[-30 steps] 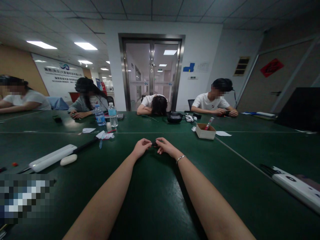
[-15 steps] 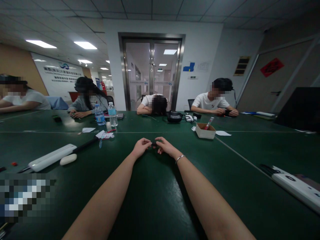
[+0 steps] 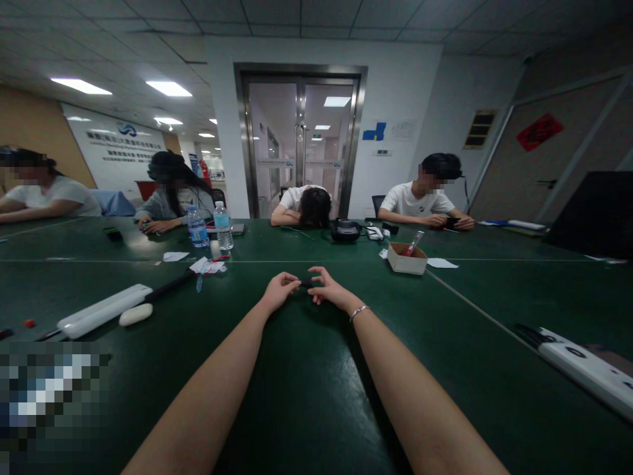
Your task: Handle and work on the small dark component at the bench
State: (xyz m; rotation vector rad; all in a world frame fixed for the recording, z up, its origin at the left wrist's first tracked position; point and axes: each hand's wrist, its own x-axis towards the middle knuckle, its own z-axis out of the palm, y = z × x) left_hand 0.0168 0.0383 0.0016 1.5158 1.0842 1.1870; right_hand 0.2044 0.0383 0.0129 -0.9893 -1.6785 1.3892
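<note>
Over the green table (image 3: 297, 369), both my arms reach forward and my hands nearly meet. My left hand (image 3: 279, 288) is closed, pinching a small black object (image 3: 306, 284) by its left end. What kind of object it is cannot be made out. Just right of it is my right hand (image 3: 330, 289), a silver bangle on its wrist. Its fingers are parted around the object's right end, the upper ones lifted away. Whether a lower fingertip touches the object is unclear.
Two water bottles (image 3: 223, 227), paper scraps (image 3: 208, 266), a white bar-shaped device (image 3: 106, 311) and a pale oval case (image 3: 136, 315) lie leftward. A small open box (image 3: 407, 258) stands to the right, a power strip (image 3: 583, 366) nearer. Several people sit across the table; a black headset (image 3: 345, 230) lies there.
My right hand's fingers have lifted and spread slightly, showing more of the black object. My left hand keeps its pinch in nearly the same place.
</note>
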